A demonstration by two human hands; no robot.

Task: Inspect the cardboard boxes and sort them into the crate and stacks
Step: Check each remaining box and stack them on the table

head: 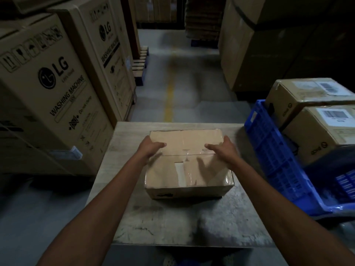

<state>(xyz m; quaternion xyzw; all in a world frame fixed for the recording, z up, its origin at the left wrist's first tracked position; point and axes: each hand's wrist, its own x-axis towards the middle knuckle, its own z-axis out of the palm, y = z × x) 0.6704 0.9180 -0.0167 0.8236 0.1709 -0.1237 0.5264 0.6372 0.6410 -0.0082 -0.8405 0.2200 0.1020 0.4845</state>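
A worn, scuffed bench [172, 223] stood on the grey concrete floor [192, 77]. To its left rose a tall LG washing machine carton [57, 96], with a second LG carton [107, 60] just behind it. A slatted pallet [141, 62] jutted out beyond them. A yellow line [169, 100] ran along the aisle. Farther off stood a stack of flat cardboard sheets [203, 18]. Large plain cartons [259, 54] lined the dim right side.
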